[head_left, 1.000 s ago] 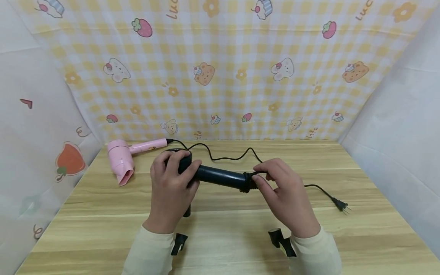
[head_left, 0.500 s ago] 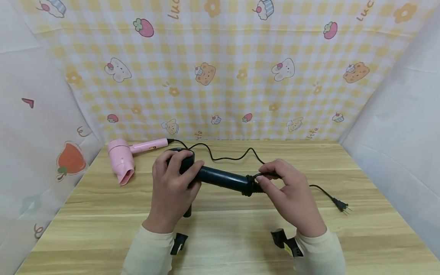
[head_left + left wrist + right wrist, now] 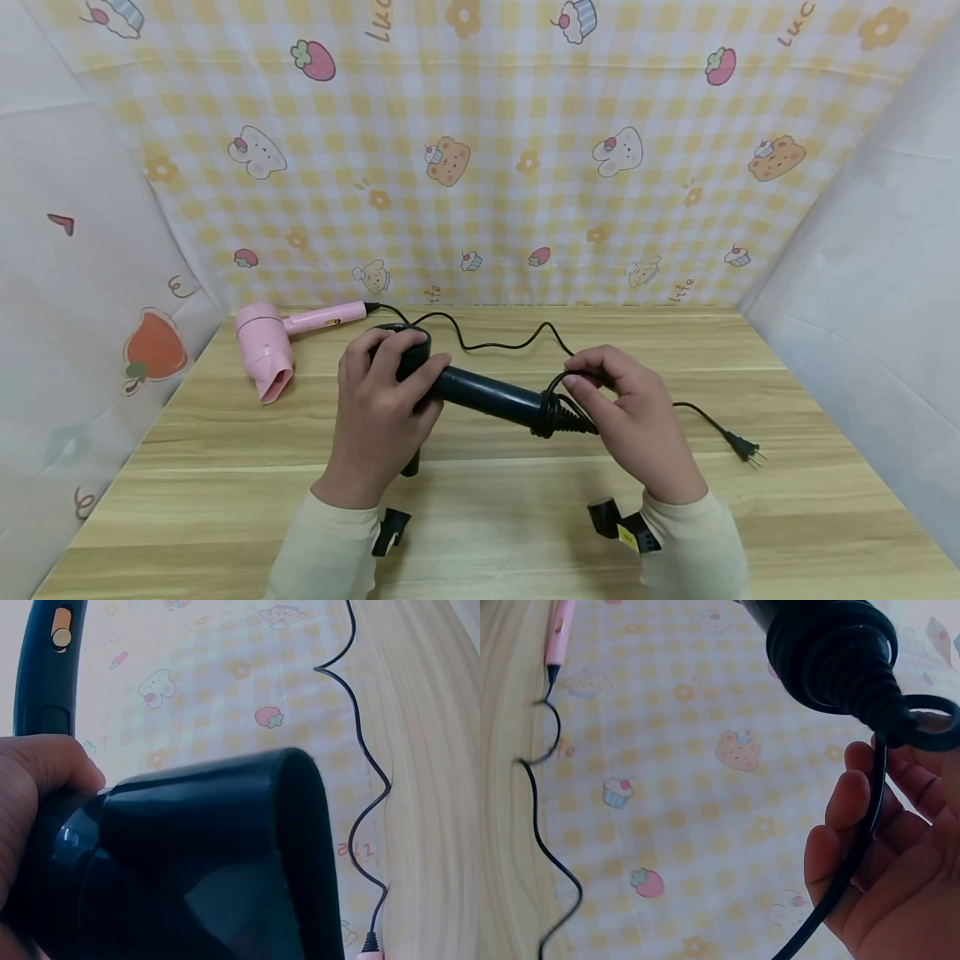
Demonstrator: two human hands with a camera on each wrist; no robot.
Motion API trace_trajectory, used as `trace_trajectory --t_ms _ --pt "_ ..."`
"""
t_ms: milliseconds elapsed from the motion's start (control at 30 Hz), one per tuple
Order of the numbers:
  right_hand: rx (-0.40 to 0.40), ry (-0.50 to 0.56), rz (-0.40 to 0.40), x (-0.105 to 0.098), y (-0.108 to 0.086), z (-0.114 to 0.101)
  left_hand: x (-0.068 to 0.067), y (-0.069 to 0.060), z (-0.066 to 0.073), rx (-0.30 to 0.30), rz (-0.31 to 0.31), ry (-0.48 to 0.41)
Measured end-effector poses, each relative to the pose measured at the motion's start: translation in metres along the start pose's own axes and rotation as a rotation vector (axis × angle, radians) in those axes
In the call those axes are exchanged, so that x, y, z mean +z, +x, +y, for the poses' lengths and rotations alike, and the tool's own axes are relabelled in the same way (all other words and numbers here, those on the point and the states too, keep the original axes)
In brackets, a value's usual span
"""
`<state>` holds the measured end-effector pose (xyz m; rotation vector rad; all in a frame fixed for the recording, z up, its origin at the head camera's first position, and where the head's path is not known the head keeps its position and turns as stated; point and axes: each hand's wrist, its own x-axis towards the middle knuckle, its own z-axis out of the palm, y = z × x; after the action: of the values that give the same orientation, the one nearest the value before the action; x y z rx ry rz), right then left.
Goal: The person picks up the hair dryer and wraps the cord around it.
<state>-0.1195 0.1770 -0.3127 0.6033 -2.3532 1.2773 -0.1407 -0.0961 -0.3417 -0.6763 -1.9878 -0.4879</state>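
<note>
A dark blue hair dryer (image 3: 491, 397) is held above the table, its handle slanting down to the right. My left hand (image 3: 381, 417) grips its head; in the left wrist view the thumb and part of the left hand (image 3: 30, 795) lie against the dryer's body (image 3: 195, 855). Black cord is wound round the handle's end (image 3: 550, 415). My right hand (image 3: 637, 417) pinches a loop of that cord between thumb and fingers, just right of the handle. In the right wrist view the cord (image 3: 855, 862) runs down across the fingers of the right hand (image 3: 900, 855).
A pink hair dryer (image 3: 266, 350) lies at the table's back left. Its black cord (image 3: 495, 345) snakes rightward behind my right hand, and a plug (image 3: 742, 447) lies at the right. A checked cloth (image 3: 495, 208) hangs behind the wooden table (image 3: 480, 533).
The dark dryer has shifted slightly right, its handle end tilting lower. My right hand has moved a little right, and the cord loop it pinches stands wider off the wound coils.
</note>
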Motion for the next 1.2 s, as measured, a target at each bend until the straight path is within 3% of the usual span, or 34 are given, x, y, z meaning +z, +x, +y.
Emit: trace_trajectory --t_ms 200,633,833,1200 --pt "0.070 0.038 -0.016 0.003 0.001 0.006 -0.002 0.001 0.000 -0.002 -0.002 -0.007" --pt "0.059 0.025 -0.009 0.011 0.003 0.018 -0.004 0.004 0.005 -0.033 0.022 -0.070" --pt "0.087 0.017 -0.019 0.016 0.004 0.021 -0.004 0.003 0.006 -0.062 0.033 -0.049" --pt "0.040 -0.040 -0.056 0.027 0.003 0.024 -0.003 0.002 0.005 -0.087 0.051 -0.092"
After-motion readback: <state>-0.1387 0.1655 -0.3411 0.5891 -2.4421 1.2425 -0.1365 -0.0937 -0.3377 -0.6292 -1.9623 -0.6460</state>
